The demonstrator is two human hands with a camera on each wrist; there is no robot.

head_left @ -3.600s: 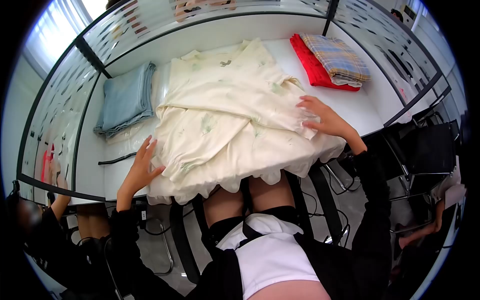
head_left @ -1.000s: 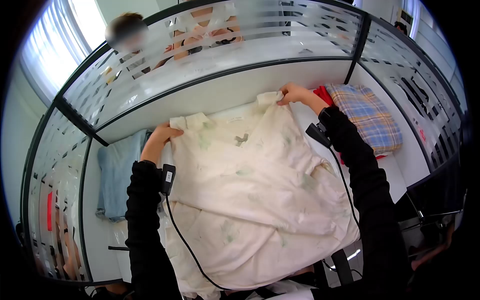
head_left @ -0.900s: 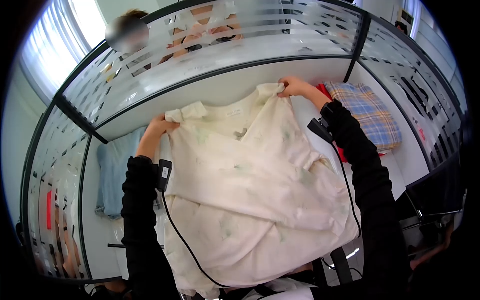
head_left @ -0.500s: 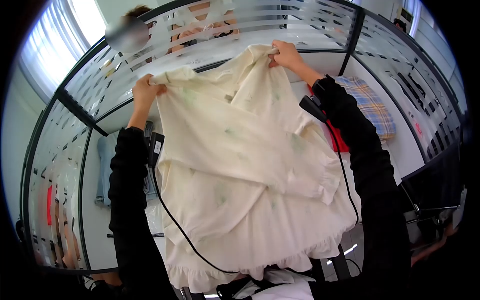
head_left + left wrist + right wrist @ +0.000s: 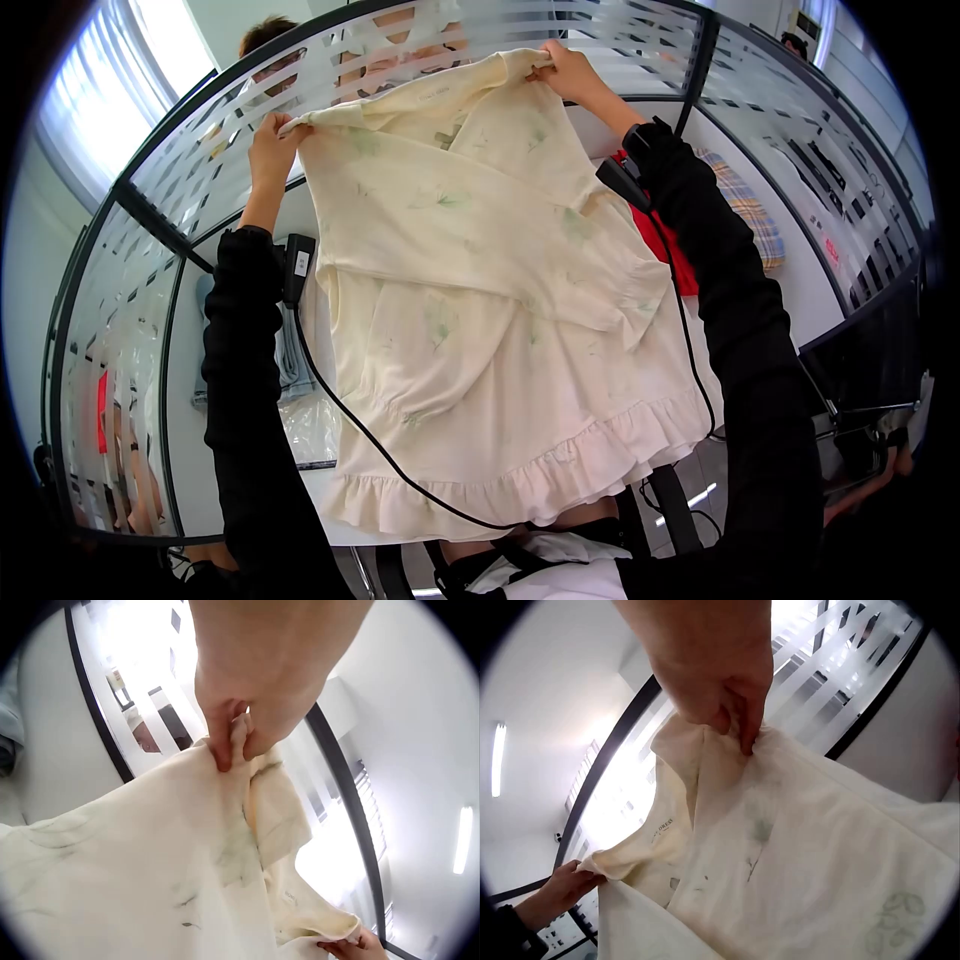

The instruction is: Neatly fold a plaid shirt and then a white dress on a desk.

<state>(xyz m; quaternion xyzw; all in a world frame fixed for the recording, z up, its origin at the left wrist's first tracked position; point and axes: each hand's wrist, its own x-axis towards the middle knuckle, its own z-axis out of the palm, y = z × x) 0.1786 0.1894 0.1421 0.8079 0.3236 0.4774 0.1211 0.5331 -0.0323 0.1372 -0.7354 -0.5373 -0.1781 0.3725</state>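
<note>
A cream dress (image 5: 480,300) with pale green leaf sprigs and a ruffled hem hangs spread between my raised hands. Its long sleeves lie crossed over the front. My left hand (image 5: 272,155) pinches the shoulder beside the collar. In the left wrist view, thumb and fingers of the left hand (image 5: 262,682) squeeze a fold of cloth. At the opposite shoulder, my right hand (image 5: 582,82) grips the fabric; close up, the right hand (image 5: 712,682) has its fingertips on that fold. The lower dress drapes down to the table's front edge, near my lap.
Folded blue jeans (image 5: 290,365) lie at the left, partly behind the dress and my sleeve. Clear plastic packaging (image 5: 312,428) is beside them. At the right are folded red cloth (image 5: 665,255) and a plaid folded garment (image 5: 748,205). Striped glass partitions (image 5: 115,400) enclose the table; people sit beyond.
Earlier my hands rested open near the dress's lower part; then they took its shoulders. Both have since lifted it up and away, and the ruffled hem has straightened out.
</note>
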